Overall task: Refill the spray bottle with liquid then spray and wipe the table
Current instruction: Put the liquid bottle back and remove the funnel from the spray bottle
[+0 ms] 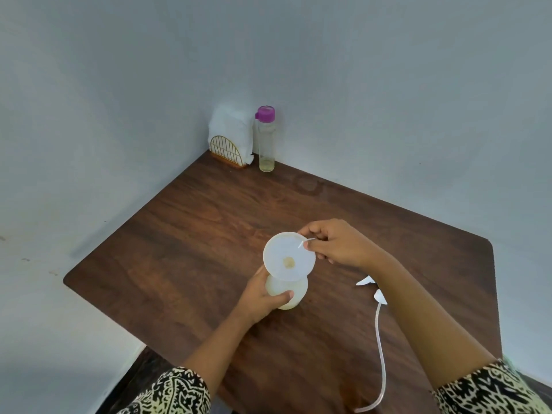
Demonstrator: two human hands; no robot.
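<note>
1. Both hands work mid-worktop: the left hand grips the pale translucent plastic spray bottle; the right hand pinches the round white plastic funnel sitting in its neck.
2. Dark wood-grain worktop.
3. White napkins in a gold wire holder, far corner.
4. Clear purple-capped bottle, beside it.
5. White sprayer head with tube, near the right edge.
</note>
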